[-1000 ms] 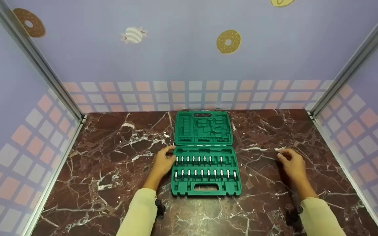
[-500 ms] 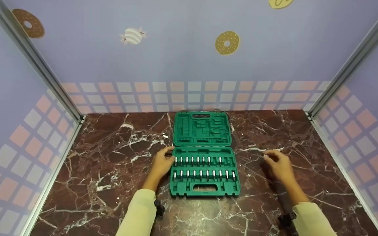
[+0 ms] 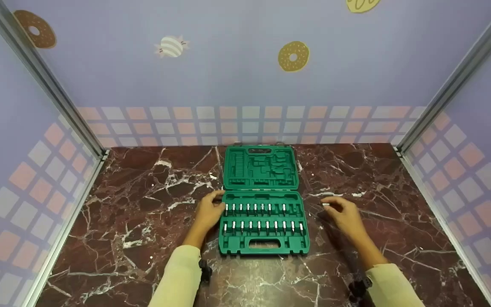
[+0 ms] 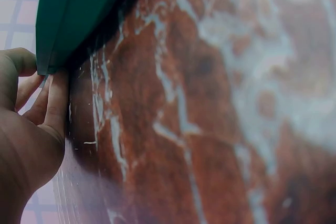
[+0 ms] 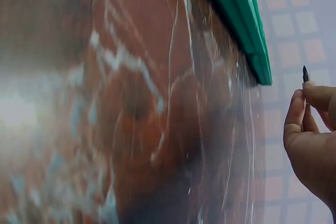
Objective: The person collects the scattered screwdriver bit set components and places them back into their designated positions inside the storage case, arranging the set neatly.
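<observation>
A green plastic tool case lies spread on the marble-patterned table, its lid folded back toward the wall. Two rows of silver bit sockets stand in its base, with a few bare slots in the upper row. My left hand holds the base's left edge, thumb and fingers on either side of the case wall. To the right of the case, my right hand pinches a small bit between thumb and fingertips. Its dark pointed tip shows in the right wrist view; the fingers hide the rest.
Purple panels with a checkered band enclose the table at the back and on both sides. The lid's far edge lies close to the back wall. Table surface extends on both sides of the case.
My right hand has moved left across the table toward the case, carrying the small bit. My left hand has stayed at the case's left edge.
</observation>
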The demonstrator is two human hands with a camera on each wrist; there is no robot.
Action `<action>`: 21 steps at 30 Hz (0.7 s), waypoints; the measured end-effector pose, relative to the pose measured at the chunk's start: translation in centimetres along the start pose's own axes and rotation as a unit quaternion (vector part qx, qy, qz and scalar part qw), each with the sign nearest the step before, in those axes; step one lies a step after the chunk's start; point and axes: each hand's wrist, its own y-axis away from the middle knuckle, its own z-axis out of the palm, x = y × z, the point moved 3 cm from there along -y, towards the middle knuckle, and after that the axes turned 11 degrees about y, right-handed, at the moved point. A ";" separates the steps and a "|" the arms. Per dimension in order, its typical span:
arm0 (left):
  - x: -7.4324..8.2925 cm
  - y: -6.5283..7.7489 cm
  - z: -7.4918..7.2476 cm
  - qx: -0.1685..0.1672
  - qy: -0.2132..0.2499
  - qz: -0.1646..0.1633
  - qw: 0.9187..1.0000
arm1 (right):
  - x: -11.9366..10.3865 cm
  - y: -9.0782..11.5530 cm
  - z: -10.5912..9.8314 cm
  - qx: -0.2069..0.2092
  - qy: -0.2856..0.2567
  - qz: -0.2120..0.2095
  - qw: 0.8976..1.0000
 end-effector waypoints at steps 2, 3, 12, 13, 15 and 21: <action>-0.1 0.0 0.0 -0.002 0.002 -0.003 1.000 | -0.4 0.0 0.5 -0.009 -0.014 -0.008 1.000; 0.0 0.1 0.0 -0.003 0.001 -0.001 1.000 | -0.5 0.0 0.7 -0.011 -0.017 -0.016 1.000; 0.0 -0.1 0.2 -0.001 0.000 0.003 1.000 | -2.6 -0.5 2.8 -0.041 -0.002 -0.058 0.997; 0.0 -0.1 0.2 -0.001 -0.002 0.004 1.000 | -2.8 -0.5 3.0 -0.045 0.004 -0.058 0.997; 0.0 0.0 0.2 -0.002 -0.005 0.005 1.000 | -3.3 -0.7 3.4 -0.050 0.025 -0.065 0.996; 0.0 -0.1 0.1 0.000 -0.009 -0.007 1.000 | -4.9 -1.4 4.6 -0.068 0.077 -0.085 0.991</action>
